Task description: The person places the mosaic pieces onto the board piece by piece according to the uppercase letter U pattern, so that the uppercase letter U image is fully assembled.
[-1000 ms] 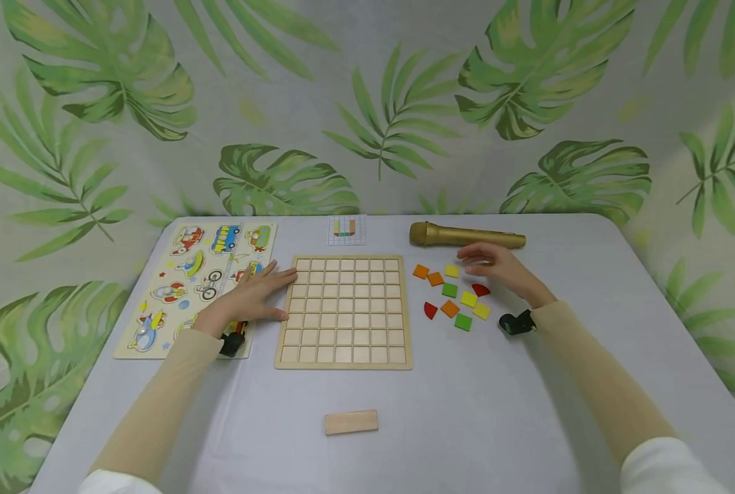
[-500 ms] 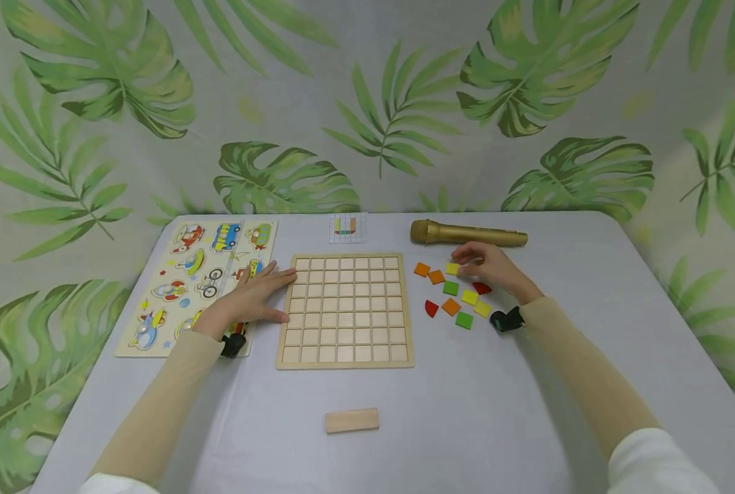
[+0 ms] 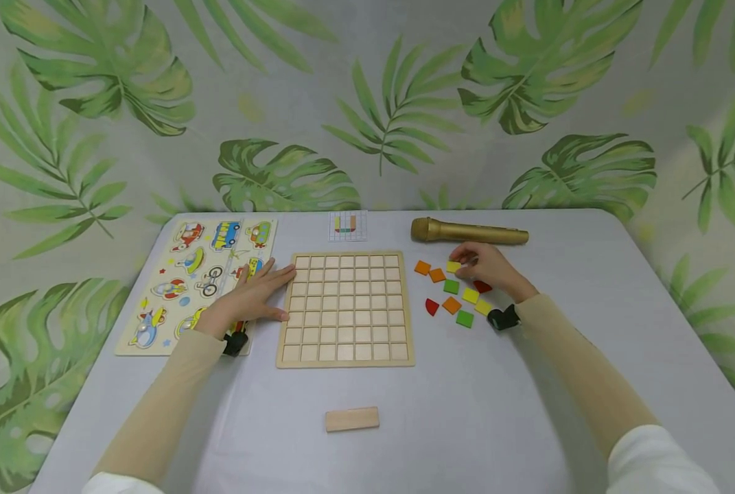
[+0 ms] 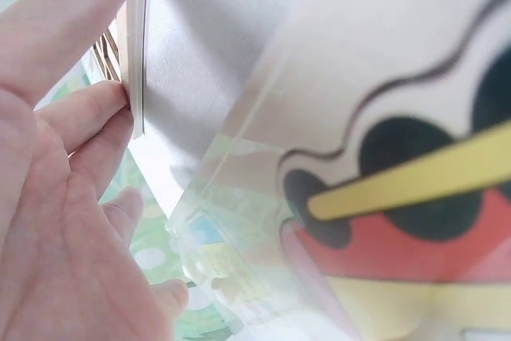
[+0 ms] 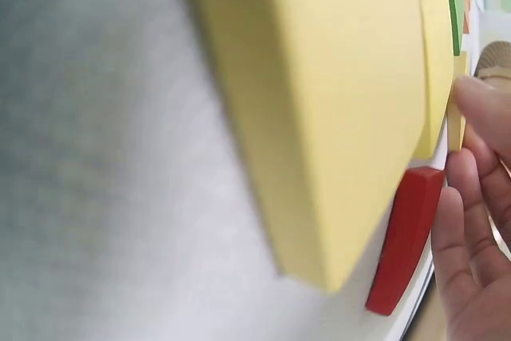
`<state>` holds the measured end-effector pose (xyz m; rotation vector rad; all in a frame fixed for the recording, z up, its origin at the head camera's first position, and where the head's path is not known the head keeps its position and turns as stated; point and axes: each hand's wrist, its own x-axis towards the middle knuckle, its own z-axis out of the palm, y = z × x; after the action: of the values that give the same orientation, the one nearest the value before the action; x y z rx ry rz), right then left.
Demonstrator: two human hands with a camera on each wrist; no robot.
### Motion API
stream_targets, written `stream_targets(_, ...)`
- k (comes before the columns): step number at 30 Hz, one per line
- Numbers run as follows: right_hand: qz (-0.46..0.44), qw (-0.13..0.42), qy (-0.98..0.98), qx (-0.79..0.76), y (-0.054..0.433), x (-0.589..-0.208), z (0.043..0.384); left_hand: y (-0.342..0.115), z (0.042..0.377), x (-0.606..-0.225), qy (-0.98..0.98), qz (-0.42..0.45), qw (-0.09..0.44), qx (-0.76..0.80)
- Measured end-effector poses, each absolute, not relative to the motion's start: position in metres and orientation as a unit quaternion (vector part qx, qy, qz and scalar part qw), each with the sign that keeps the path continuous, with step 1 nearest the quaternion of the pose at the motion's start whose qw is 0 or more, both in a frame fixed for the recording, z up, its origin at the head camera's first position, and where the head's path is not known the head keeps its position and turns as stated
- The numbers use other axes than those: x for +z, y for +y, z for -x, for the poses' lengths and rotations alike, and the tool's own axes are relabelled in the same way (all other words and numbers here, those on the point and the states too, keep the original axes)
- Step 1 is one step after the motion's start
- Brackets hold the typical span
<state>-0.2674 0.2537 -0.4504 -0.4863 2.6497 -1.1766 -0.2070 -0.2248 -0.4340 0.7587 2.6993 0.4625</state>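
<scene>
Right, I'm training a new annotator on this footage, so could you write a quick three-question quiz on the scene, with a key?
1. True or false: the left hand touches the left edge of the grid board.
2. Which colour of tile does the right hand pinch: A orange, B yellow, C green?
3. Fill in the number: ___ green tiles show in the head view.

Key: 1. True. 2. B, the yellow tile. 3. Two.
</scene>
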Motion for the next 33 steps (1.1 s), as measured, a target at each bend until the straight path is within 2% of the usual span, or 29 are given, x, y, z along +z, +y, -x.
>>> stream_targets(17, 0.152, 0.1, 0.908, -0.377, 0.243, -0.44, 0.263, -0.225, 0.207, -0.435, 0.94, -0.257, 0.155, 0.165)
stream_targets(29, 0.202, 0.11, 0.871, -0.434, 0.193, -0.426, 0.256, -0.225, 0.208, -0.435, 0.939, -0.254, 0.166, 0.162)
stream_targets(33, 0.232, 0.098, 0.869, -0.426, 0.173, -0.428, 0.26, -0.225, 0.207, -0.434, 0.939, -0.257, 0.163, 0.157)
